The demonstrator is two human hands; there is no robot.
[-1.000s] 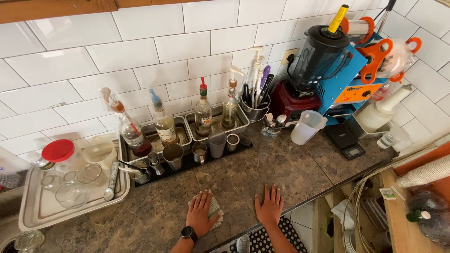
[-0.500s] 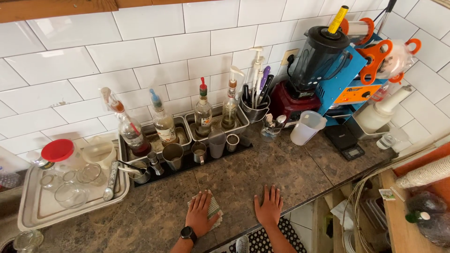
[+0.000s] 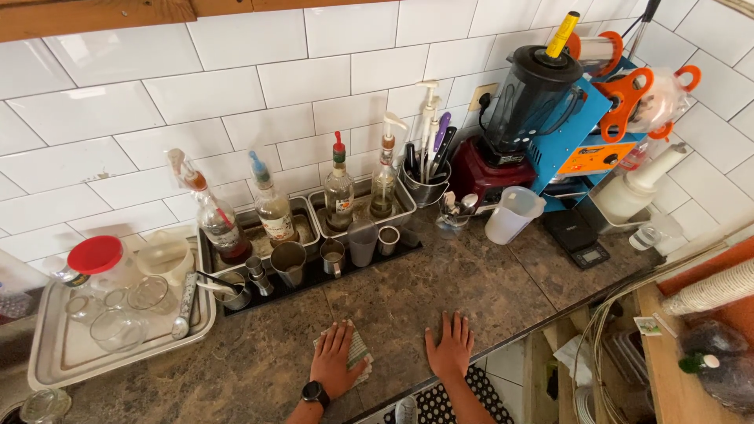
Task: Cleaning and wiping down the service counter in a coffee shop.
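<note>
Left hand (image 3: 333, 361): flat, fingers spread, pressing green checked cloth (image 3: 357, 352) on stone bench (image 3: 471, 283).
Right hand (image 3: 450, 349): open, palm down on bench, holding nothing.

Cloth (image 3: 360, 352) under left hand (image 3: 333, 361), right hand (image 3: 449, 349) beside it.

Green cloth (image 3: 357, 351) mostly hidden under left hand (image 3: 333, 361). Both forearms cut off at 6 o'clock edge. Small glass jar (image 3: 43, 405) clipped at 7 o'clock corner. Dark bottles (image 3: 719, 363) at 4 o'clock blurred, partly cut.
</note>
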